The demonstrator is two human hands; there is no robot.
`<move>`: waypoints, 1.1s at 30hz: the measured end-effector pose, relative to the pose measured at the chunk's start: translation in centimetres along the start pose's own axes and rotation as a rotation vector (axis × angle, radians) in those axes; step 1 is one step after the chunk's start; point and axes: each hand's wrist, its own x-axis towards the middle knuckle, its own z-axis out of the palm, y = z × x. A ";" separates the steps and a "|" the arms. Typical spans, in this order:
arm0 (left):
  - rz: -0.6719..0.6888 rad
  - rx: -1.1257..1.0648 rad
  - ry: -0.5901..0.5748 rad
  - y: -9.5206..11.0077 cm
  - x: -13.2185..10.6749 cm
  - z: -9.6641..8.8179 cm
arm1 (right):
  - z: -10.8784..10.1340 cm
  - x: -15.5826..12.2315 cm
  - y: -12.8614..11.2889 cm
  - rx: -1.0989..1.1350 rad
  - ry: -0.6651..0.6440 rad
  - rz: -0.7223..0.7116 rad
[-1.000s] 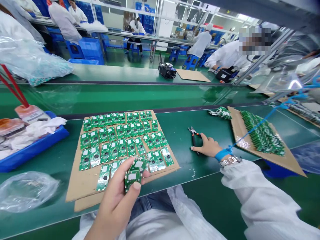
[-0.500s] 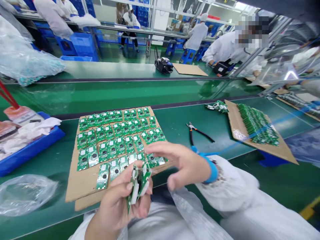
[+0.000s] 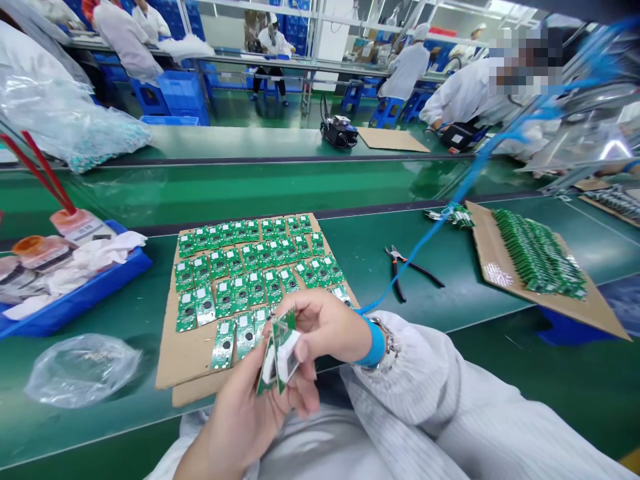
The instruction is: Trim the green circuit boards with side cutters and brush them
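Bench (image 3: pixel 350 240): long and green; it runs from side to side in front of the person.
Left card (image 3: pixel 193 357): brown and flat on the bench, with green laid boards (image 3: pixel 257 288) in rows, lying face up.
Right card (image 3: pixel 600 318): brown too, with stacked boards (image 3: pixel 540 257) leaning close together in a big pile.
Blue bin (image 3: pixel 113 283): at the left end, with bottles (image 3: pixel 83 228) and a white rag (image 3: pixel 107 250) in it.
Clear bag (image 3: pixel 83 373): crumpled on the bench, between the blue bin and the left card.
Left hand (image 3: pixel 255 407): closed, gripping the held boards (image 3: pixel 289 360) from below and the side.
Right hand (image 3: pixel 333 327): bent over the same boards, its thumb and fingers pinching the right one; a blue band (image 3: pixel 374 343) goes around the wrist.
Pliers (image 3: pixel 395 259): on the bench between the two cards, handles spread apart, touched by neither hand.
Held boards: two, green with white blocks, tilted up on edge between both hands, above the front edge of the left card.
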 end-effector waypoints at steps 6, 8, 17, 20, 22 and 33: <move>0.160 0.202 0.189 -0.3 0.1 -0.1 | 0.9 -0.5 -0.5 -0.031 0.148 -0.013; 0.185 0.269 0.225 -0.6 0.2 -0.4 | 1.3 -0.5 -0.3 -0.022 0.236 -0.070; 0.355 0.395 0.366 -1.3 0.7 -1.9 | 2.1 -0.1 -1.0 0.138 0.449 -0.057; 0.438 0.419 0.506 -1.3 1.0 -2.2 | 2.5 0.2 -1.5 0.230 0.527 0.033; 0.461 0.420 0.516 -1.4 1.2 -2.0 | 2.7 0.5 -1.5 0.263 0.543 0.082; 0.493 0.357 0.307 -0.8 0.9 -0.6 | -1.1 -1.1 -1.8 -0.445 0.669 -0.138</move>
